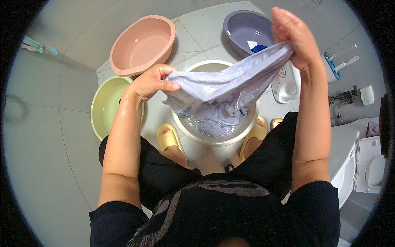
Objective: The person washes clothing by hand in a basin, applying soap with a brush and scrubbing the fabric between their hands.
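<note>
A wet, pale lavender cloth [216,86] is stretched between my two hands over a white plastic basin [213,142] on the floor. My left hand [157,81] grips its left end between thumb and fingers. Higher up at the right, my right hand [293,37] holds the other end near the wrist side of the palm; its fingers are partly blurred. The lower part of the cloth hangs bunched into the basin, where some water shows around it. The basin stands between my feet in yellow slippers.
A pink basin [142,46] stands at the back left, with a light green basin [105,105] below it. At the back right, a purple basin [243,27] holds a blue scrubber or cloth [258,48]. A white plastic bottle [282,89] lies beside my right arm; a toilet [370,166] is farther right.
</note>
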A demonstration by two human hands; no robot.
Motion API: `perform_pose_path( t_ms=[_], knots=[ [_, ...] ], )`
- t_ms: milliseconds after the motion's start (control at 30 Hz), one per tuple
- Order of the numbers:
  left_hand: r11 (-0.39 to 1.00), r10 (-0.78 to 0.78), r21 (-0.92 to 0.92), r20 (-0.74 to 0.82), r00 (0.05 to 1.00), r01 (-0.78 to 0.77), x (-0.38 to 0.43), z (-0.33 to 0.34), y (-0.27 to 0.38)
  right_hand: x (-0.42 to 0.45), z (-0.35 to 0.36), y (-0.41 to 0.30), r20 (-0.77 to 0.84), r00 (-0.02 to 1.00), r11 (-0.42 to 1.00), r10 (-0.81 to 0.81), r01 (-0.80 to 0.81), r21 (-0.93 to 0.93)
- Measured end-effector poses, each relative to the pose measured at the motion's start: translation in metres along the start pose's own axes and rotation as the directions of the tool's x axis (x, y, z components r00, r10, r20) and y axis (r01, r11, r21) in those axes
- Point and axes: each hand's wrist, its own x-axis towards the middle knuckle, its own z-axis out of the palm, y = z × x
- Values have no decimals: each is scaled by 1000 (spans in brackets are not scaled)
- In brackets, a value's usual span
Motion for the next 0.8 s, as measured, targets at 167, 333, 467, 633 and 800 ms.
perform_pose_path(
  t_ms=[167,333,467,633,800],
  knots=[
    [931,174,-290,-180,968,-222,3,5,2,-5,25,28,369,917,947,150,-25,-321],
    [729,208,-517,-458,864,-449,-1,-6,10,-8,28,48,307,861,476,406,87,-875],
    [718,233,-481,-514,825,-503,-6,-33,-1,4,15,56,11,958,371,287,-101,-923],
    [804,116,-391,-634,765,-447,-9,-30,11,8,-2,50,-30,963,963,270,-270,-9],
    [814,132,-408,-565,815,-414,1,-8,24,6,-6,37,100,993,618,62,-117,778]
  ],
)
